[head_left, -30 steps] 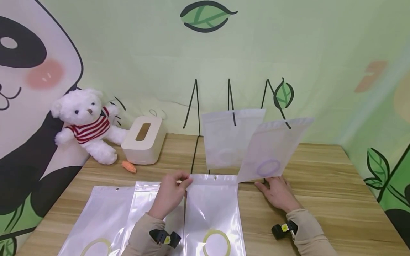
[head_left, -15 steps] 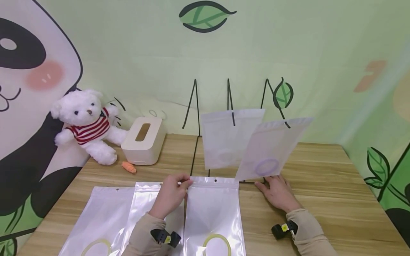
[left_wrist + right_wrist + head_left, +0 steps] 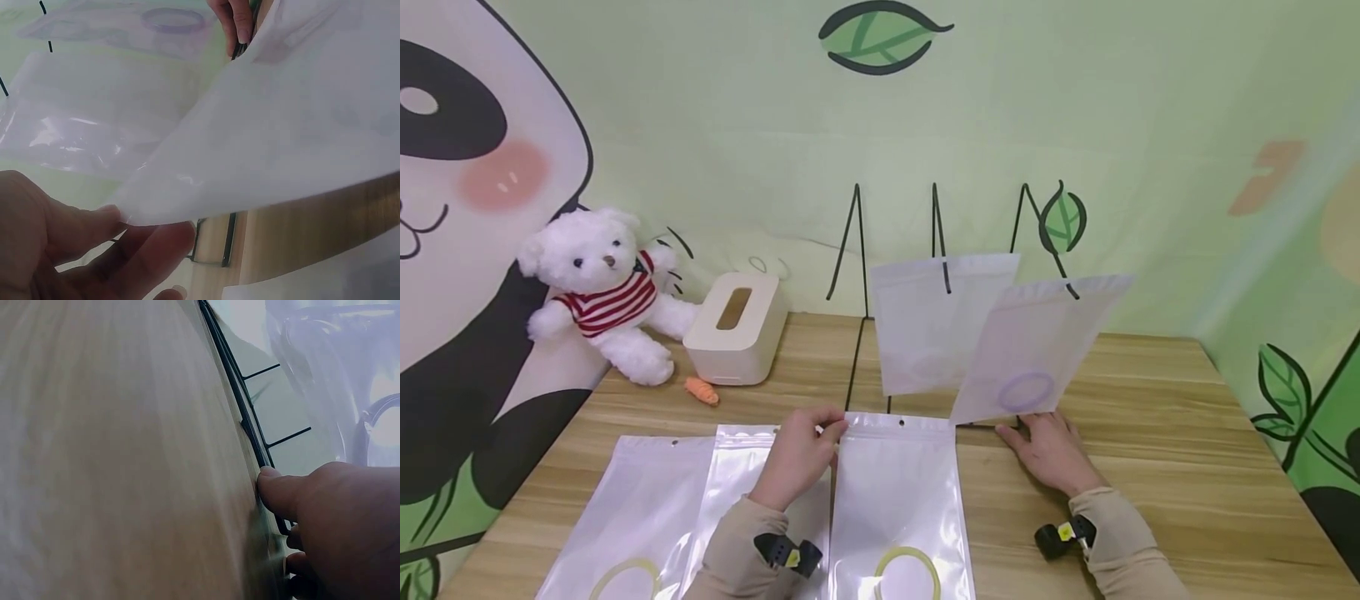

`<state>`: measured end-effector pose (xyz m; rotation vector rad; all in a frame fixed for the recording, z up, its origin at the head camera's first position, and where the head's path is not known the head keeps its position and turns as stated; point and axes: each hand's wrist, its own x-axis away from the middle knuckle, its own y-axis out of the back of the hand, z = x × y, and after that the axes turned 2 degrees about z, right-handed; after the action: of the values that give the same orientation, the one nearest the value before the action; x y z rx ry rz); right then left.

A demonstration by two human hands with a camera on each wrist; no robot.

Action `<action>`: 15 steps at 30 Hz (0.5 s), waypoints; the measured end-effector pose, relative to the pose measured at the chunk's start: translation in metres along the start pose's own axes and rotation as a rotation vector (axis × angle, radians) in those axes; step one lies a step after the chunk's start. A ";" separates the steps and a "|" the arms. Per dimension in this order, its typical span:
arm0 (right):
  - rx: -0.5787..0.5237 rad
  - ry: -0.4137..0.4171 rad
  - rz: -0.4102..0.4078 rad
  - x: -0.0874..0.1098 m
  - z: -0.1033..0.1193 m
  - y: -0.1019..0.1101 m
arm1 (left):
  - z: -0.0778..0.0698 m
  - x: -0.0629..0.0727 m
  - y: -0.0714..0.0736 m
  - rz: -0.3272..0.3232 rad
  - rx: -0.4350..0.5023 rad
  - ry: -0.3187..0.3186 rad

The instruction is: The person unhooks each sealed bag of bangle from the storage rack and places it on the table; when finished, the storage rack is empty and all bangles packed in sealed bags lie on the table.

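Observation:
My left hand (image 3: 797, 458) pinches the upper left corner of a white zip bag (image 3: 895, 483) between thumb and fingers. A small hang hole sits in its top strip and a yellow ring shows near its lower end. In the left wrist view the bag (image 3: 262, 144) is raised and sags from the thumb. At the right, my right hand (image 3: 1056, 454) holds the base of a black wire rack (image 3: 231, 369), thumb on the wire and fingers curled beyond it. Two zip bags hang from the rack's hooks: a rear one (image 3: 940, 325) and a right one (image 3: 1037, 350) with a purple ring.
Two more zip bags lie at the left, an outer one (image 3: 632, 508) and one beside it (image 3: 730, 467) partly under my left arm. Behind stand a cream tissue box (image 3: 733, 333), a white teddy bear (image 3: 610, 292) and a small orange carrot-shaped piece (image 3: 702, 391). The rack's left hook (image 3: 842, 242) bears nothing.
The held bag's top edge has dipped slightly toward me and shifted a touch left. Both hands stay in nearly the same place.

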<state>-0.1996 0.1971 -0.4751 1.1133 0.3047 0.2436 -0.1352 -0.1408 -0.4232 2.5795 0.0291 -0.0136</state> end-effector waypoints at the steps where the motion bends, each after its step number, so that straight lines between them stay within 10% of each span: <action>1: -0.002 -0.002 0.003 0.000 0.000 0.000 | 0.000 0.000 0.000 -0.001 -0.006 -0.003; 15: 0.008 -0.011 0.013 0.000 0.001 0.000 | 0.004 -0.002 0.003 -0.016 -0.064 -0.009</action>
<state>-0.1992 0.1962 -0.4743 1.1249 0.2889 0.2478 -0.1373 -0.1461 -0.4250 2.5154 0.0463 -0.0299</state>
